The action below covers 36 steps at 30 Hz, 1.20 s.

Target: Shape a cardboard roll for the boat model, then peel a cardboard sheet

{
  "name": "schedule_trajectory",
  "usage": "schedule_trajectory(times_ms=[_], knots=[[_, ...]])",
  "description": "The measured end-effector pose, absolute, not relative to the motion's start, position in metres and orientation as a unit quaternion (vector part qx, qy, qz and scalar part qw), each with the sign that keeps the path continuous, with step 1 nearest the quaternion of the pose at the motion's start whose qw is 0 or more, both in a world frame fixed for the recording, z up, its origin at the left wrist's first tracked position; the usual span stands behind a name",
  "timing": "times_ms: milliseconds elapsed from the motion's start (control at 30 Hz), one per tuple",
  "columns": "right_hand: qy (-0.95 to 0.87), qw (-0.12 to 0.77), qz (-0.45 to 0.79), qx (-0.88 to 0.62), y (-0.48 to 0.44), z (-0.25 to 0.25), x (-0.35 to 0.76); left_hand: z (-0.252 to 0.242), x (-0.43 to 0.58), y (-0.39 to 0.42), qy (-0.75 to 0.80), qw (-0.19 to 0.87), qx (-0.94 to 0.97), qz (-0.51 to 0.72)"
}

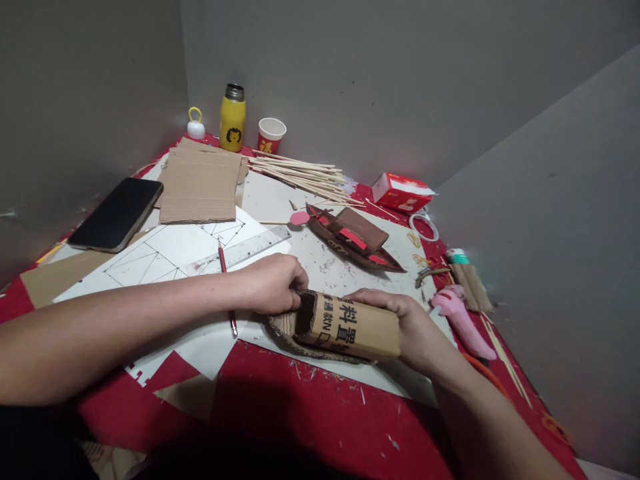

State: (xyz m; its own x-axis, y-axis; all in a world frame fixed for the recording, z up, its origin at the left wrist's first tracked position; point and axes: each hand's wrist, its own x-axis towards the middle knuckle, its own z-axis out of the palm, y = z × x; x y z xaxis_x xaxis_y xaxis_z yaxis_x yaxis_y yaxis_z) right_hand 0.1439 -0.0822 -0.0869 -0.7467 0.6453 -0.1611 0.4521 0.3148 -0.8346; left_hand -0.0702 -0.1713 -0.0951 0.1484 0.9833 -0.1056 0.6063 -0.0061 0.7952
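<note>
A plain cardboard model boat (345,328), with a curved canopy printed in black characters, lies sideways near the front of the white board. My right hand (417,330) wraps around its right end, thumb along the top; the fingers beneath are hidden. At the canopy's open left end, my left hand (276,283) has its fingers curled and pinched on the cardboard, the fingertips partly hidden inside. Just behind stands a finished-looking brown model boat (353,237) with red patches. A red pencil (223,257) lies partly under my left forearm, beside a clear ruler (250,248).
Cardboard sheets (200,187), a phone (117,213) and a drawn plan (145,263) lie left. Wooden sticks (300,175), a yellow bottle (233,120) and a paper cup (271,133) are at the back. A red box (403,192) and pink glue gun (465,323) lie right.
</note>
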Motion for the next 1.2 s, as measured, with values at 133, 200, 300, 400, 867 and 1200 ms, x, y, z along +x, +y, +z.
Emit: schedule_trajectory(times_ms=[133, 200, 300, 400, 867, 1200], knots=[[-0.812, 0.093, 0.472, -0.331, -0.081, -0.088, 0.145, -0.092, -0.07, -0.17, 0.601, 0.363, 0.666, 0.253], [-0.815, 0.096, 0.47, -0.327, -0.08, -0.089, 0.146, -0.089, -0.069, -0.169, 0.61, 0.367, 0.665, 0.225], [-0.819, 0.088, 0.469, -0.32, -0.079, -0.091, 0.146, -0.086, -0.069, -0.168, 0.621, 0.375, 0.664, 0.182], [-0.828, 0.081, 0.461, -0.308, -0.079, -0.091, 0.146, -0.087, -0.07, -0.165, 0.613, 0.387, 0.666, 0.179], [-0.873, 0.116, 0.409, -0.24, -0.083, -0.087, 0.148, -0.083, -0.064, -0.168, 0.592, 0.397, 0.68, 0.172], [-0.94, 0.276, 0.183, -0.085, -0.086, -0.079, 0.153, -0.055, -0.056, -0.19, 0.603, 0.178, 0.764, 0.144]])
